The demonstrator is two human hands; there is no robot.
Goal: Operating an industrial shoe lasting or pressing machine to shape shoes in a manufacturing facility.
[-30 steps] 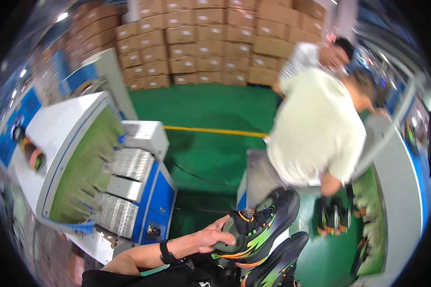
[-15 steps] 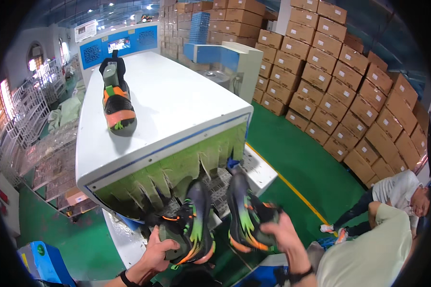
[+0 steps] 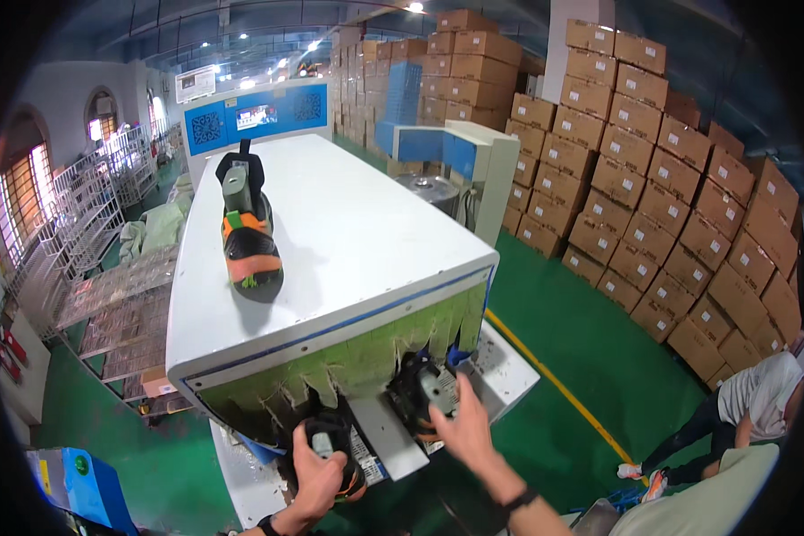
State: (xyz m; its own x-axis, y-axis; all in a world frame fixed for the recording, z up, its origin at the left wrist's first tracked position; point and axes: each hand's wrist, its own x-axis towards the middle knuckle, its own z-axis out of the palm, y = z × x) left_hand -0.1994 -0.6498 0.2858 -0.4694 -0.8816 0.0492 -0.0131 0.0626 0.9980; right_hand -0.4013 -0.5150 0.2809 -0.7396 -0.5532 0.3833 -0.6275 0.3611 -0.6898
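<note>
My left hand (image 3: 316, 475) is closed on the grey block standing out of the top of a black shoe with orange trim (image 3: 348, 482). This shoe rests at the mouth of a white machine, its front end against the torn green curtain (image 3: 277, 393). To the right, my right hand (image 3: 466, 431) grips a second black shoe (image 3: 409, 395) by its collar, beside a similar grey block. That shoe's front end reaches under the curtain. A third shoe, black and orange (image 3: 252, 246), stands on the machine's white top (image 3: 357, 223) with a grey block in it.
A metal strip (image 3: 393, 447) runs between the two held shoes. Stacked cartons (image 3: 634, 170) line the right side. A bent-over person (image 3: 759, 393) is at the lower right, with another light-clothed person nearer. Wire racks (image 3: 107, 188) stand left, and a blue box-shaped unit (image 3: 89, 487) sits lower left.
Both held shoes have turned from lying with their sides showing to upright, and now sit at the curtain. My hands moved forward with them. The whole view has shifted.
</note>
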